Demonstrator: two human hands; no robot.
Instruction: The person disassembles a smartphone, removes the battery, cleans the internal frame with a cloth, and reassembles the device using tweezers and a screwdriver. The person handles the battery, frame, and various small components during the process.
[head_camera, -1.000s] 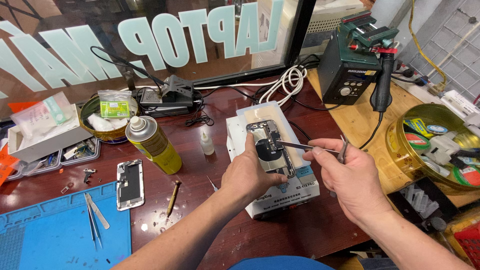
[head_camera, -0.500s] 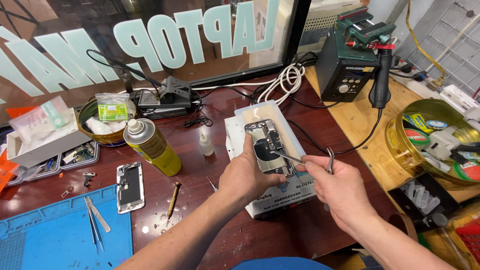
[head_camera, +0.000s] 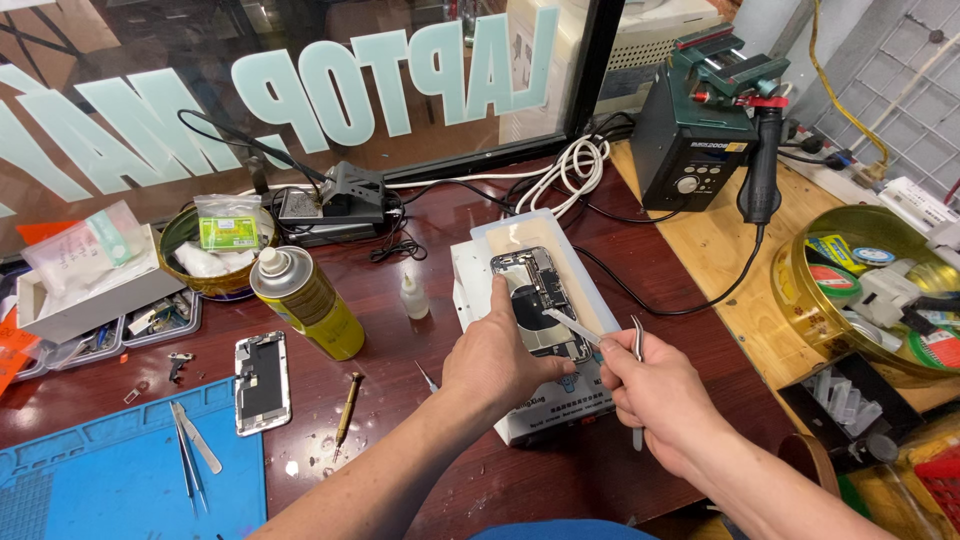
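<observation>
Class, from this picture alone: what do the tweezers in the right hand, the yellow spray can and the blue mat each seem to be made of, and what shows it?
Tweezers: bare metal, judging by their thin, silvery, shiny arms.
Yellow spray can: probably painted sheet metal, glossy, with a pale, likely plastic, nozzle.
Blue mat: likely silicone or rubber, matte with moulded grid and recesses.

A dark red-brown table (head_camera: 430, 220) carries a white heating pad unit (head_camera: 470, 275), a yellow spray can (head_camera: 305, 300), a small dropper bottle (head_camera: 414, 297), a phone screen (head_camera: 263, 382), a blue work mat (head_camera: 90, 490), 1 screwdriver (head_camera: 347, 408) and coiled white cables (head_camera: 575, 165).
</observation>
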